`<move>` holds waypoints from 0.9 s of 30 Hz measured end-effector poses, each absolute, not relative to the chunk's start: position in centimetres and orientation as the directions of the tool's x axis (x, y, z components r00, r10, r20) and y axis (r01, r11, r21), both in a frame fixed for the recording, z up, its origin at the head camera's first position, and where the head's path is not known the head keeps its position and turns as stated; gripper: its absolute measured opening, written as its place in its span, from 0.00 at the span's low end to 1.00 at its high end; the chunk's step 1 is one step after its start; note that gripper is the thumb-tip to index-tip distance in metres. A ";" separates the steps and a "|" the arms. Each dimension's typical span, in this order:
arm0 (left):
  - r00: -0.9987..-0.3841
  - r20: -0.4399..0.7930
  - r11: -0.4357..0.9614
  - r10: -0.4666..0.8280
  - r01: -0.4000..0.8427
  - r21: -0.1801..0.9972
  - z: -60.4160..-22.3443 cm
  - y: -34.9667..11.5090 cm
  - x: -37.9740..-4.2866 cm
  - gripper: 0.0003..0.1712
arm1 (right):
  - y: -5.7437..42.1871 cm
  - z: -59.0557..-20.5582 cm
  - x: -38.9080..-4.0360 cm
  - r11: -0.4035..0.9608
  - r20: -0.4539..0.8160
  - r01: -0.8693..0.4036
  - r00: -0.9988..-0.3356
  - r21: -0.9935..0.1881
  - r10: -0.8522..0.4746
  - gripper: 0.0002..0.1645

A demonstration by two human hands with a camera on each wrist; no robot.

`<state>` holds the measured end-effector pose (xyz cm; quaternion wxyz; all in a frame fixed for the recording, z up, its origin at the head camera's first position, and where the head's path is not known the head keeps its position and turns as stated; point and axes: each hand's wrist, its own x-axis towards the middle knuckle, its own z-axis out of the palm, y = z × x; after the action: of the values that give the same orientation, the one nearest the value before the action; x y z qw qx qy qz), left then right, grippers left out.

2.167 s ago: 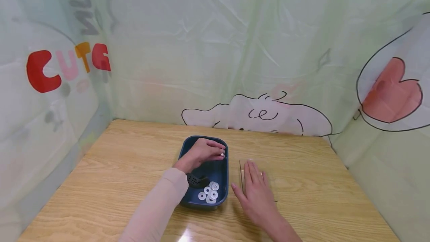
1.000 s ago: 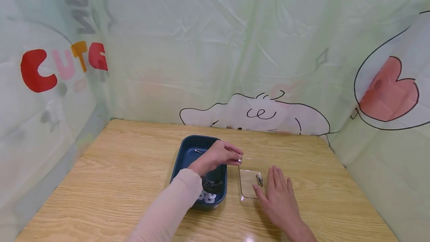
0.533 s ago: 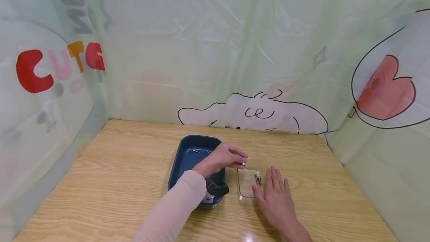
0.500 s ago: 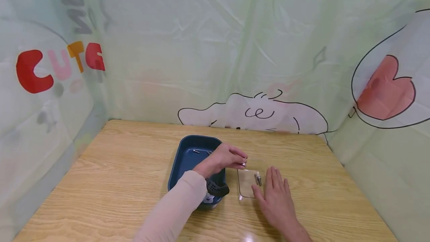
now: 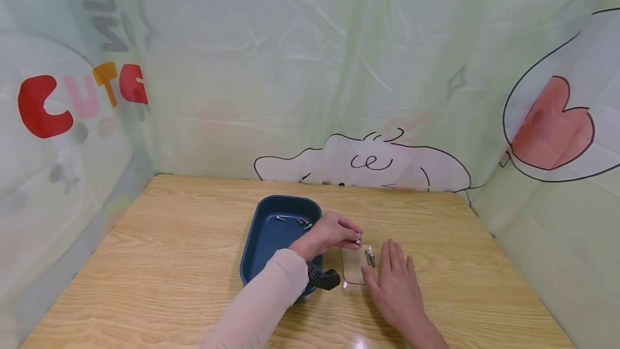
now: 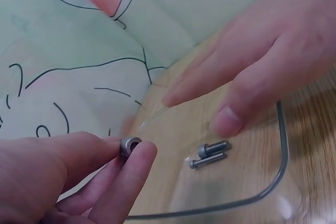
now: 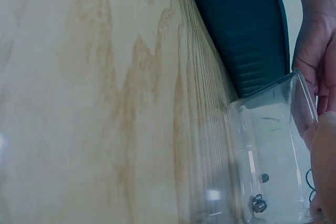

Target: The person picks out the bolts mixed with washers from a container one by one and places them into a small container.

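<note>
My left hand (image 5: 334, 230) pinches a socket-head screw (image 6: 127, 146) between thumb and fingertips. It hovers over the far left corner of a small clear plastic box (image 5: 352, 283). Inside that box, a thicker and a thinner screw (image 6: 215, 147) lie side by side. Along the box's right side rests my right hand (image 5: 397, 287), its fingers straight and its thumb at the box's edge. Left of the box stands a blue tray (image 5: 246, 249), partly hidden by my left arm. Several screws (image 5: 304, 222) lie at its far end.
A black perforated strap (image 5: 324, 278) hangs from my left wrist over the tray's right edge. The wooden table (image 5: 194, 241) ends at a printed curtain (image 5: 242, 69) at the back and sides.
My left hand has come right, from inside the tray to over the clear box, with the screw pinched. My right hand has shifted right, uncovering the box and the screws in it.
</note>
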<state>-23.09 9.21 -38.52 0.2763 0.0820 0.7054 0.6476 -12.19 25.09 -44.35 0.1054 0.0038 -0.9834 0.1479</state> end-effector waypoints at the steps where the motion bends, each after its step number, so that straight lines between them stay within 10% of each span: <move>1: -0.837 -0.283 0.152 0.468 -0.240 0.959 -38.5 9.4 -23.0 0.09 | 25.1 -44.4 -12.2 0.956 0.209 -0.037 -0.978 -0.290 0.025 0.48; 27: -0.863 -0.288 0.421 0.414 -0.099 0.902 -37.9 12.0 -21.1 0.08 | 25.0 -44.4 -12.1 0.963 0.210 -0.025 -0.977 -0.269 0.034 0.47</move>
<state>-21.08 11.98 -37.86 0.2427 0.0977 0.8073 0.5290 -12.05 24.98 -44.44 0.1069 -0.0024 -0.9849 0.1365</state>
